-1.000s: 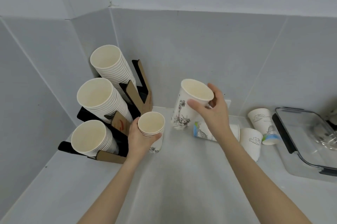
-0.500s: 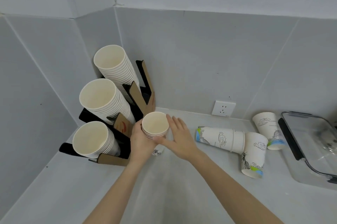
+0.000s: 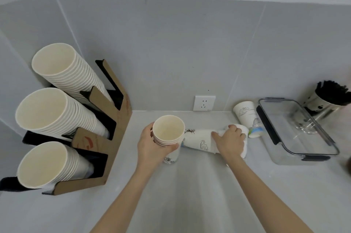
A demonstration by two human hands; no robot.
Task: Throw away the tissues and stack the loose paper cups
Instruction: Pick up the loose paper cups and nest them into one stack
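Observation:
My left hand point(image 3: 150, 145) grips a short stack of nested printed paper cups point(image 3: 168, 134), upright, mouth up, its base near the counter. My right hand point(image 3: 230, 140) lies over a paper cup point(image 3: 244, 143) on its side, fingers curled around it; this cup touches the mouth end of another lying cup point(image 3: 198, 139) that points left toward the stack. One more printed cup point(image 3: 247, 117) stands upright behind them by the wall. No tissues are in view.
A cardboard cup holder point(image 3: 112, 117) with three slanted stacks of plain cups fills the left corner. A clear lidded container point(image 3: 303, 156) sits at the right, a metal tin of black sticks point(image 3: 326, 99) behind it. A wall socket point(image 3: 204, 103) is at counter level.
My right hand put its cup into the stack held by my left, then moved right onto the lying cups. The stack shifted right, away from the holder.

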